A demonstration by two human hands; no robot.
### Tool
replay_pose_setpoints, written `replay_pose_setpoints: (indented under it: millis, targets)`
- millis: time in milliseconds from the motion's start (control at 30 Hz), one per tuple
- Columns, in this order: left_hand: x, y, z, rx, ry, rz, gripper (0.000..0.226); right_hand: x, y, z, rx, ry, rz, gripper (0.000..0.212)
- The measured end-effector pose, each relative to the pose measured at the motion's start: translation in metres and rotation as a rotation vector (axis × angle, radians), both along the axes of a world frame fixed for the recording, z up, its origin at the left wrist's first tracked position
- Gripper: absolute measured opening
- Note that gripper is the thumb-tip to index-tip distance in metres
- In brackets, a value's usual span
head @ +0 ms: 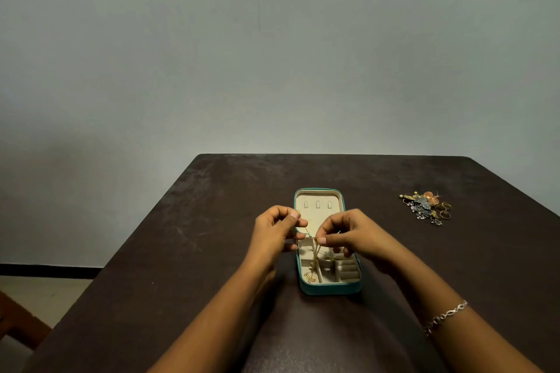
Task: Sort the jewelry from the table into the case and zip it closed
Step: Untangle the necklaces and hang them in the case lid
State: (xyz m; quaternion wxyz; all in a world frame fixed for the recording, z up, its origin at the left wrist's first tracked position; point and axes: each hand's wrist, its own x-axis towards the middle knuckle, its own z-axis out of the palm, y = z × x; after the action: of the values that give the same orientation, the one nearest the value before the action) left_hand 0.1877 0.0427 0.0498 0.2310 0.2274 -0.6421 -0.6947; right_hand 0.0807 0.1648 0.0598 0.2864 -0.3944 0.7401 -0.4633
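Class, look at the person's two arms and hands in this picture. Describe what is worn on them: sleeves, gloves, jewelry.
Both forearms are bare, with no sleeves in view and no gloves. The left hand shows no rings or wristband. The right hand also looks ringless, but that arm wears a silver link bracelet on the wrist, made of oval, twisted links.

One dark brown wooden table (212, 221). One teal zip-around jewelry case with cream lining (328, 288), lying open. Three small hook tabs (318, 204) in the lid panel. Two bare hands over the case: left hand (274, 232), right hand (348, 235). One thin gold chain (316, 251) pinched between them. One small gold piece (309, 277) in the near-left compartment. One mixed pile of gold, silver and orange jewelry (427, 206) far right; individual pieces too small to count. One silver link bracelet (445, 316) on the right wrist.
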Motion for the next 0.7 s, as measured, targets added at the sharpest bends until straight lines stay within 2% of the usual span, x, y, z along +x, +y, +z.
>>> replay_pose_setpoints:
  millis: [100,200,267,333,433,533,700]
  targets:
    - [0.0,0.0,0.001,-0.016,0.015,-0.015,0.01,-0.004,0.0,-0.004,0.017,0.03,-0.047,0.011]
    - [-0.001,0.0,0.001,-0.022,0.029,-0.033,0.011,-0.013,-0.004,0.0,-0.096,0.128,-0.171,0.015]
    - [-0.001,0.001,0.003,-0.016,0.049,-0.053,0.011,-0.017,-0.009,0.004,-0.161,0.142,-0.089,0.025]
    - [0.0,0.002,0.004,-0.014,0.068,-0.071,0.011,-0.018,-0.015,0.006,-0.186,0.033,0.09,0.033]
    - [0.001,0.002,0.006,-0.016,0.091,-0.067,0.009,-0.021,-0.018,0.004,-0.153,-0.104,0.234,0.022]
    - [0.002,-0.002,0.01,0.006,0.094,-0.033,0.008,-0.029,-0.013,-0.002,-0.082,-0.088,0.21,0.006]
    - [0.005,-0.007,0.018,0.057,0.126,0.023,0.01,-0.048,0.004,-0.005,-0.011,-0.071,0.162,0.005]
